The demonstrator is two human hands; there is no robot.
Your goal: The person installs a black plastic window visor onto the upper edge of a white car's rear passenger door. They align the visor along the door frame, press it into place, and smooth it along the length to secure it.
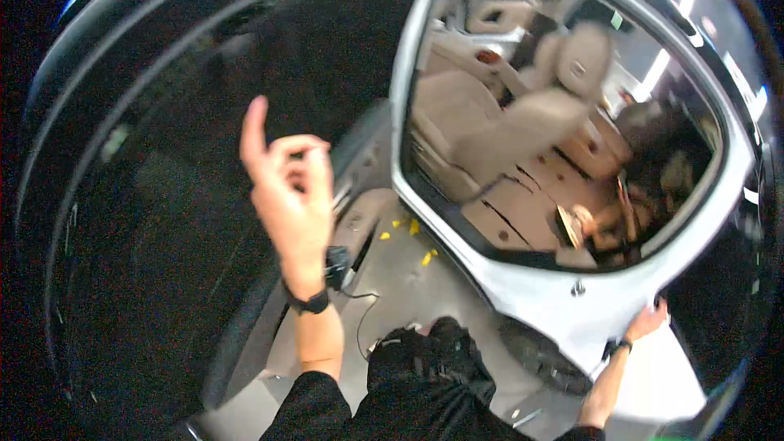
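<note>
My left hand [292, 188] is raised in the air, with its index finger stretched out. The other fingers and the thumb are bent, and I see nothing held between them. Further right and lower, my right hand [648, 321] grips the edge of a white car body panel [665, 376]. Its fingers are small and partly hidden there. Above that panel, the white frame surrounds an opening onto beige car seats [518, 135], blurred by motion. A small latch striker [577, 287] sits on the white frame.
A beige door trim panel [355, 224] with switches stands to the left, beside a large dark surface [163, 237]. Several yellow bits [414, 227] lie on the grey floor [408, 278]. A black box [336, 265] with a thin cable sits by my left wrist.
</note>
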